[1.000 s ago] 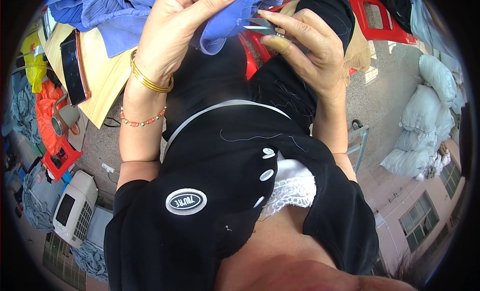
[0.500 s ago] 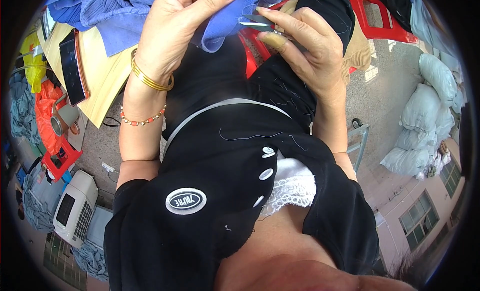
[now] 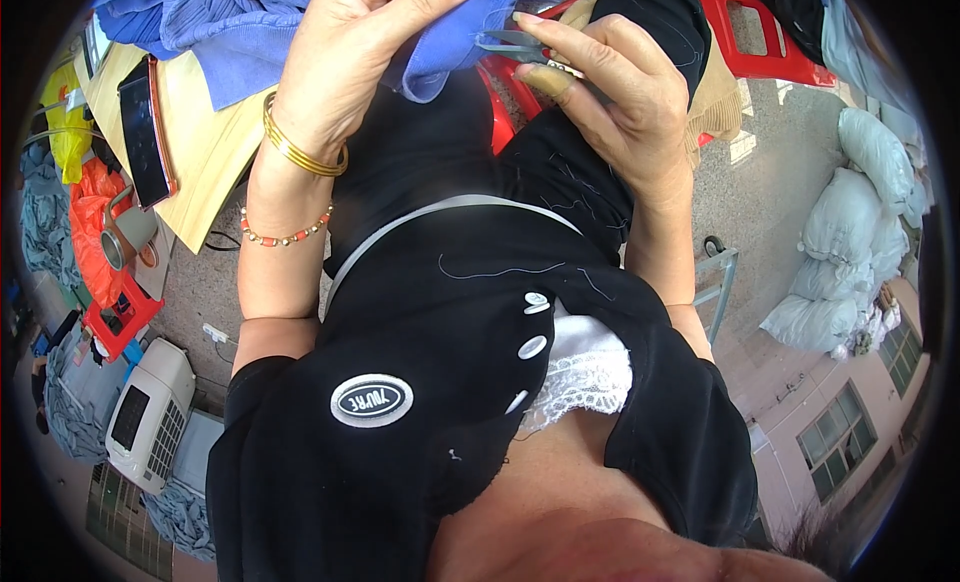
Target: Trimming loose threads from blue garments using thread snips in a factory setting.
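At the top of the view my left hand [image 3: 370,32] pinches the edge of a blue garment [image 3: 445,47], holding part of it up. The rest of the cloth lies in folds to the left. Between the thumb and fingers of my right hand [image 3: 620,92] is a pair of thread snips [image 3: 515,47], their dark blades pointing left. The blade tips meet the garment's edge, just right of my left fingertips. A yellowish cover [image 3: 547,80] wraps my right thumb tip. Some of the garment runs out past the top of the view.
Left of me a phone [image 3: 148,132] lies on a pale wooden board [image 3: 215,167]. A grey mug [image 3: 127,232] and a red stool [image 3: 122,317] stand farther left, by a white air cooler [image 3: 150,417]. White sacks [image 3: 840,222] are piled at right, behind a metal cart frame [image 3: 715,282].
The snips have turned slightly in my right hand and their blades have come closer together. My left hand and the garment stay almost where they were.
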`<state>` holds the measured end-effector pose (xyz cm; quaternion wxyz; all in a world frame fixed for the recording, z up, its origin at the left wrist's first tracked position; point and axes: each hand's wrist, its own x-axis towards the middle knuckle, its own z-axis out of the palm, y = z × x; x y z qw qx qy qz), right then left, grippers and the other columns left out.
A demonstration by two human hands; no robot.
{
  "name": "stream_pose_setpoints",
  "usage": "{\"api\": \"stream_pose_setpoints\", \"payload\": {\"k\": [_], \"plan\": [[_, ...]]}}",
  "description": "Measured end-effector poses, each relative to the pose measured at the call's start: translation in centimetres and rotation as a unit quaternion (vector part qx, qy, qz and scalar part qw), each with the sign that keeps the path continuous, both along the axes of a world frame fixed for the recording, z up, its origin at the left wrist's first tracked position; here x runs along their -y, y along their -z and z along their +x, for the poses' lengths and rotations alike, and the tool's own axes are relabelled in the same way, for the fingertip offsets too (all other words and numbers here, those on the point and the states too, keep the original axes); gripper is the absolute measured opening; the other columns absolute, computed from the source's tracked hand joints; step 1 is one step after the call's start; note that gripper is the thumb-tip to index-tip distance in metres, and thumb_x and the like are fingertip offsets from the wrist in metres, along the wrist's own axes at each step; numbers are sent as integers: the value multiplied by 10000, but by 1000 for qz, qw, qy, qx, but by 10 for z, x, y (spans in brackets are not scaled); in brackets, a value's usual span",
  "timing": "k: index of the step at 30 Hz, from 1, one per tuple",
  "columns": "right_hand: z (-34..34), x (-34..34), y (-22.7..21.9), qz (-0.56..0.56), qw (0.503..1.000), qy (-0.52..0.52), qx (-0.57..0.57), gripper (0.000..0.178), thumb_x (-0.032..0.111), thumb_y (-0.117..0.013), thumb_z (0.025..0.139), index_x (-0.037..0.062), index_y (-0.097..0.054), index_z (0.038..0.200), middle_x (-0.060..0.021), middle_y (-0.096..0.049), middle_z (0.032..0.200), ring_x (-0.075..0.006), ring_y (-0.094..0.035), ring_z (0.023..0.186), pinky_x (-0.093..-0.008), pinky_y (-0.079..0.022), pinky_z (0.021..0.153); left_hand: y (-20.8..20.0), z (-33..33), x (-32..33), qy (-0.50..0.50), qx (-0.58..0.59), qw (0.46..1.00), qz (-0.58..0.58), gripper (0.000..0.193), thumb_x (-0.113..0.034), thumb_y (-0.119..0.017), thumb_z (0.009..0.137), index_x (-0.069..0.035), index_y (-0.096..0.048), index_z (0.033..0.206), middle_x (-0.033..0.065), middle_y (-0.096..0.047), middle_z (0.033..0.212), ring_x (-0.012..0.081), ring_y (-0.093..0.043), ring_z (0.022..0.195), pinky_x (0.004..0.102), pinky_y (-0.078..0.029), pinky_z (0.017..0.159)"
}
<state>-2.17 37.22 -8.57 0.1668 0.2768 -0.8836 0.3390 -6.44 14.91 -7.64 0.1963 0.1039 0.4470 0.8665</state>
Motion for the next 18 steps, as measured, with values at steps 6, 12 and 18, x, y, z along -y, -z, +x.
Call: {"api": "stream_pose_setpoints", "payload": {"k": [6, 12, 18], "plan": [[-1, 1, 2, -9, 1000, -5, -2, 370, 246, -837, 778, 181, -776, 1137, 14, -559, 726, -120, -566, 627, -267, -468, 542, 22, -1, 26, -30, 50, 976, -208, 236, -168, -687, 978, -29, -729, 1164, 46, -742, 1072, 92, -684, 976, 212, -515, 871], [0, 1, 0, -5, 1000, -4, 10, 366, 251, -835, 781, 180, -776, 1135, 13, -557, 727, -121, -567, 628, -265, -470, 545, 23, -1, 26, -24, 64, 975, -211, 237, -141, -692, 970, -23, -719, 1174, 52, -739, 1077, 97, -683, 985, 212, -516, 877], [0, 2, -2, 15, 1000, -3, 11, 364, 247, -835, 781, 177, -775, 1134, 15, -552, 724, -120, -561, 625, -268, -468, 544, -8, 5, 5, -30, 116, 973, -197, 130, -90, -663, 983, 17, -720, 1031, -2, -697, 857, 34, -596, 697, 167, -463, 628]]}}
